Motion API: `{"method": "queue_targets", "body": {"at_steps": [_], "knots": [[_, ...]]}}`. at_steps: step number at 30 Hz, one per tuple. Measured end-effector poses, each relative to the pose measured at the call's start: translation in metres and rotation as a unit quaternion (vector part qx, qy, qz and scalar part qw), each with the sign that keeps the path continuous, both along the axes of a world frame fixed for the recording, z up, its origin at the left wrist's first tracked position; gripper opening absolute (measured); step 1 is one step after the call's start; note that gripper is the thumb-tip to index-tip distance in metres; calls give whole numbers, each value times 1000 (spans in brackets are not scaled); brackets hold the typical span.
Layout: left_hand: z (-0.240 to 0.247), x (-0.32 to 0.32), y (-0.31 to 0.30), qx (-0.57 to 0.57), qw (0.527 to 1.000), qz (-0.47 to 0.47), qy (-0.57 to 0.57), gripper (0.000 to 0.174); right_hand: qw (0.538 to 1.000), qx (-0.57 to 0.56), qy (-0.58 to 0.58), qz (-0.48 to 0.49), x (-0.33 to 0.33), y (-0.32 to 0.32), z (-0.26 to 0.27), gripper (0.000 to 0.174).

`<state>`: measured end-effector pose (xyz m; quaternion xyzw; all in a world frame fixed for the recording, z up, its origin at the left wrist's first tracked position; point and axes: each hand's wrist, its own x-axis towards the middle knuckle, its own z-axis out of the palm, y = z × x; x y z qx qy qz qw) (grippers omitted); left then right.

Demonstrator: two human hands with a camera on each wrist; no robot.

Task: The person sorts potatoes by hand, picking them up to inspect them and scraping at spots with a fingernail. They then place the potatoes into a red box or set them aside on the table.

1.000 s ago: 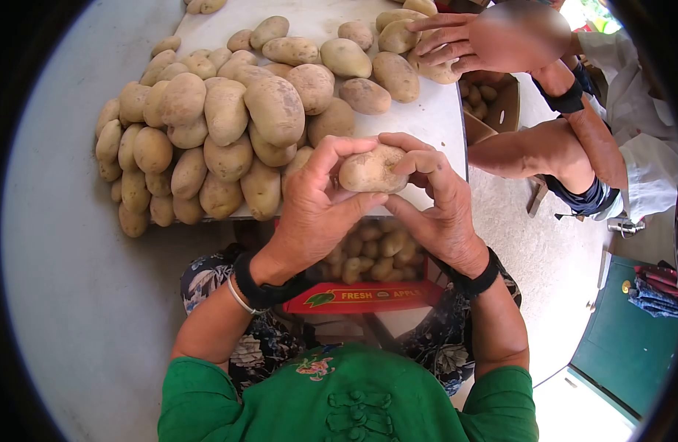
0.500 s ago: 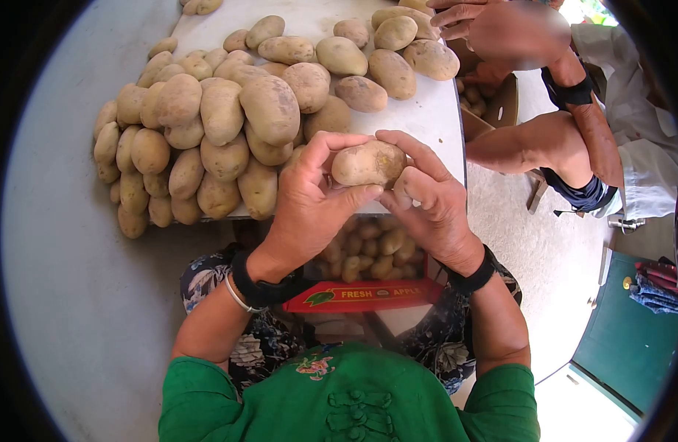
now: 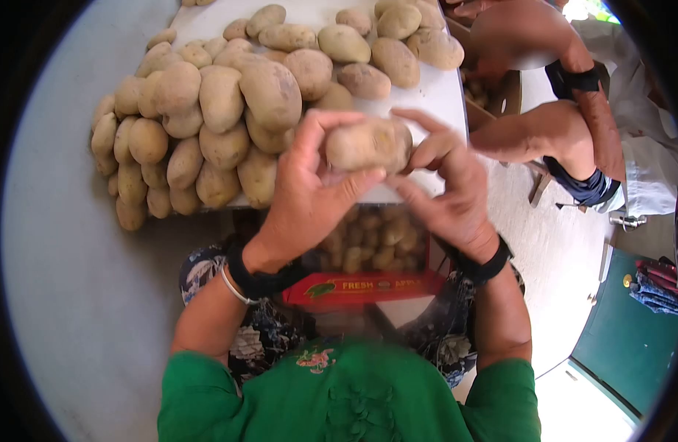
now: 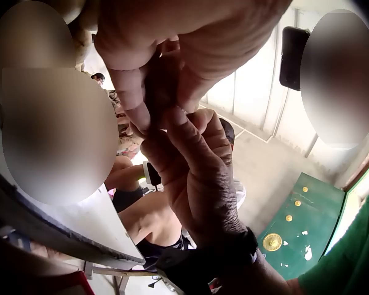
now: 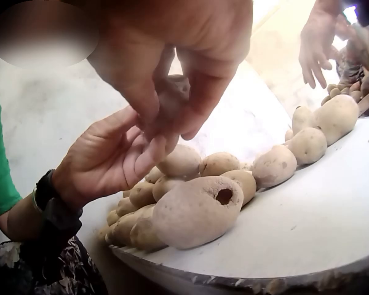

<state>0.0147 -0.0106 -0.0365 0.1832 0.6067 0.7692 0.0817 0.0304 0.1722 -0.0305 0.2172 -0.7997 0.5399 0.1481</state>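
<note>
A tan potato (image 3: 361, 144) is held up between both hands over the table's front edge. My left hand (image 3: 302, 188) grips its left end, thumb along the near side and fingers behind. At the other end, my right hand (image 3: 457, 180) has its thumb and bent fingers around the potato, slightly blurred. The right wrist view shows the held potato (image 5: 172, 98) dark between the fingertips. Beyond the hands, a large heap of potatoes (image 3: 221, 103) covers the left part of the tabletop. One potato with a dark hole (image 5: 197, 212) lies near the table edge.
A red-fronted box (image 3: 361, 287) of smaller potatoes sits below the table edge, between the knees. Loose potatoes (image 3: 394, 62) lie at the back right of the table. Another person (image 3: 582, 110) sits to the right, beside a carton (image 3: 504, 96). A green door-like panel (image 3: 626, 339) stands farther right.
The potato has turned between my hands, and my right fingers have shifted on it, opening out a little to the right. The other person's hand has drawn back from the table's potatoes.
</note>
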Motion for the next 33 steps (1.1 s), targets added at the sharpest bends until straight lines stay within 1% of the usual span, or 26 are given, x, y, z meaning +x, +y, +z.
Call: {"method": "queue_targets", "body": {"at_steps": [1, 2, 3, 4, 5, 6, 7, 8, 9, 11, 12, 13, 15, 17, 19, 20, 21, 23, 24, 26, 27, 29, 30, 31, 33], "knots": [[5, 2, -2, 23, 999, -1, -36, 42, 995, -84, -60, 1, 1, 4, -1, 26], [10, 1, -4, 33, 998, 7, -61, 40, 979, -199, -38, -10, -5, 6, -6, 23], [8, -1, -11, -29, 999, 15, -31, 36, 980, -196, -28, -32, -12, 19, -7, 18], [8, -2, -14, -12, 999, 22, -46, 37, 969, -239, -41, -44, -13, 26, -5, 14], [9, -2, -15, 5, 998, 29, -60, 39, 957, -280, -53, -57, -14, 31, -3, 15], [11, 1, -13, 5, 998, 23, -64, 39, 956, -280, -55, -64, -13, 36, -5, 15], [13, 5, -10, 30, 997, 28, -65, 36, 948, -302, -80, -53, -14, 42, -5, 22], [14, 6, -8, 55, 996, 34, -63, 33, 939, -324, -103, -41, -16, 46, -6, 32], [11, 6, -9, 55, 996, 30, -64, 33, 939, -325, -102, -45, -17, 49, -6, 32], [0, 8, -12, -34, 999, -36, 15, 35, 948, -285, -123, -69, -17, 54, -8, 46], [-1, 14, -10, -16, 996, -73, -38, 32, 947, -289, -107, -92, -20, 54, -9, 49], [-2, 17, -10, -15, 996, -77, -40, 32, 946, -289, -108, -97, -21, 58, -11, 49], [-5, 21, -9, -113, 982, -153, 16, 30, 941, -287, -121, -133, -23, 67, -13, 47], [-7, 28, -2, -130, 976, -176, 19, 31, 946, -280, -109, -125, -23, 75, -16, 46], [-16, 35, 5, -226, 941, -249, -37, 46, 944, -279, -112, -134, -23, 77, -15, 45], [-28, 39, 8, -218, 937, -274, -7, 46, 944, -275, -116, -139, -23, 78, -14, 45], [-33, 43, 11, -227, 925, -305, -11, 49, 944, -275, -114, -139, -23, 76, -13, 45], [-33, 51, 17, -282, 893, -344, -71, 47, 946, -279, -70, -148, -23, 71, -9, 43], [-36, 55, 20, -286, 894, -340, -64, 47, 947, -281, -62, -143, -22, 69, -6, 43], [-45, 55, 23, -253, 933, -256, -25, 42, 937, -284, -86, -182, -19, 67, -4, 36], [-46, 50, 24, -256, 933, -252, -19, 42, 938, -286, -80, -178, -20, 68, -4, 36], [-47, 46, 24, -277, 928, -207, 141, 35, 944, -250, -76, -199, -18, 70, -6, 30], [-45, 45, 25, -279, 926, -207, 145, 35, 943, -258, -78, -195, -19, 73, -7, 35], [-44, 45, 26, -267, 923, -218, 168, 31, 943, -260, -71, -193, -18, 77, -8, 35], [-34, 46, 31, -255, 919, -223, 201, 28, 932, -313, -115, -139, -14, 85, -9, 40]]}}
